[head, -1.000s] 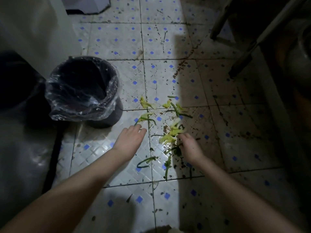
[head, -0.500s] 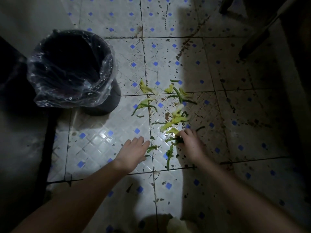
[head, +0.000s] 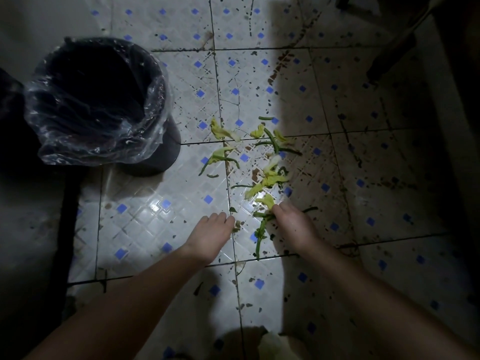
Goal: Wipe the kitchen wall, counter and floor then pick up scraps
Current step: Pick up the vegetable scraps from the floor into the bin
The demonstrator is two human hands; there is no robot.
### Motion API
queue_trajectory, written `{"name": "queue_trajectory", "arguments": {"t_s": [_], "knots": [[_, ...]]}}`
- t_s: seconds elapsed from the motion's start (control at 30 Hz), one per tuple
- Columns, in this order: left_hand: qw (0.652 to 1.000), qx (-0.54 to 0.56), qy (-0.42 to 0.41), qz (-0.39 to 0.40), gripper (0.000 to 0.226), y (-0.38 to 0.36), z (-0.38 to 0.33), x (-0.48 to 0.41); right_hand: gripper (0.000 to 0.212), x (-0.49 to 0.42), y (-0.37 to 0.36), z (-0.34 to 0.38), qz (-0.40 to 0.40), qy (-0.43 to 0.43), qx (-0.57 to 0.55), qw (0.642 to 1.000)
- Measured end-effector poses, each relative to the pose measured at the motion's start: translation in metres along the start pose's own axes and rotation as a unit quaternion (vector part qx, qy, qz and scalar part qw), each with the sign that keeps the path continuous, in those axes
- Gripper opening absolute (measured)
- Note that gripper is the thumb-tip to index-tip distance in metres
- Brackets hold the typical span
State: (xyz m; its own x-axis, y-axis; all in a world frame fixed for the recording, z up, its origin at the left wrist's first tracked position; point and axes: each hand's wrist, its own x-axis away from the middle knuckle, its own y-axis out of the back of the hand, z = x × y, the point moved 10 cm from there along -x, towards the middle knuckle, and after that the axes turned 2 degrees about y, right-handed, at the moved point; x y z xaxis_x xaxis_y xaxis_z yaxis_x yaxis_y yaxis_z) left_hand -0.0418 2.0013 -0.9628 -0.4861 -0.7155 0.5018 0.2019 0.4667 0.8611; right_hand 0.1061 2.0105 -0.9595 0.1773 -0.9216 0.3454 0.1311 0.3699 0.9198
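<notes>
Yellow-green vegetable scraps [head: 268,179] and thin green stems [head: 259,239] lie scattered on the dirty white floor tiles [head: 161,211] with small blue squares. My left hand [head: 210,235] is palm down at the near end of the pile, its fingers curled over a small scrap [head: 236,226]. My right hand [head: 293,226] is just right of it, fingers closed around a bunch of green stems [head: 262,215] beside a yellow leaf [head: 266,201]. A black bin [head: 158,81] lined with a clear plastic bag stands at the left, apart from the pile.
Dark furniture legs [head: 389,51] slant in at the upper right. The floor at the right lies in deep shadow and is speckled with dirt. A dark upright shape fills the left edge behind the bin. A pale crumpled thing [head: 272,344] lies at the bottom centre.
Both hands drew back from the middle of the pile to its near end. My left fingers curled over the green scrap beside them, and my right fingers closed on the stems.
</notes>
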Motion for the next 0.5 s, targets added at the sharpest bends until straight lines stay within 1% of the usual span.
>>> {"name": "queue_trajectory", "arguments": {"t_s": [0.07, 0.17, 0.27, 0.33, 0.43, 0.5], "knots": [[1.0, -0.011, 0.0, 0.009, 0.037, -0.001, -0.001, 0.001, 0.041, 0.002, 0.0, -0.002, -0.007, -0.005, 0.003, 1.0], [1.0, -0.018, -0.013, 0.017, 0.05, 0.0, -0.005, 0.001, 0.039, 0.005, 0.002, -0.009, -0.029, -0.025, 0.0, 0.999], [0.999, -0.019, -0.019, 0.023, 0.055, 0.003, -0.007, 0.002, 0.048, 0.009, 0.002, -0.014, -0.019, -0.031, -0.01, 0.999], [1.0, -0.015, -0.019, 0.02, 0.055, 0.006, -0.008, 0.002, 0.051, 0.011, 0.0, -0.013, -0.002, -0.019, -0.017, 1.0], [1.0, -0.001, -0.013, 0.002, 0.047, 0.016, -0.008, 0.002, 0.045, 0.011, 0.001, -0.011, 0.009, -0.014, -0.006, 1.0], [1.0, 0.009, -0.013, -0.005, 0.047, 0.021, -0.011, 0.001, 0.039, 0.011, 0.003, -0.012, -0.003, -0.016, -0.011, 1.0]]}}
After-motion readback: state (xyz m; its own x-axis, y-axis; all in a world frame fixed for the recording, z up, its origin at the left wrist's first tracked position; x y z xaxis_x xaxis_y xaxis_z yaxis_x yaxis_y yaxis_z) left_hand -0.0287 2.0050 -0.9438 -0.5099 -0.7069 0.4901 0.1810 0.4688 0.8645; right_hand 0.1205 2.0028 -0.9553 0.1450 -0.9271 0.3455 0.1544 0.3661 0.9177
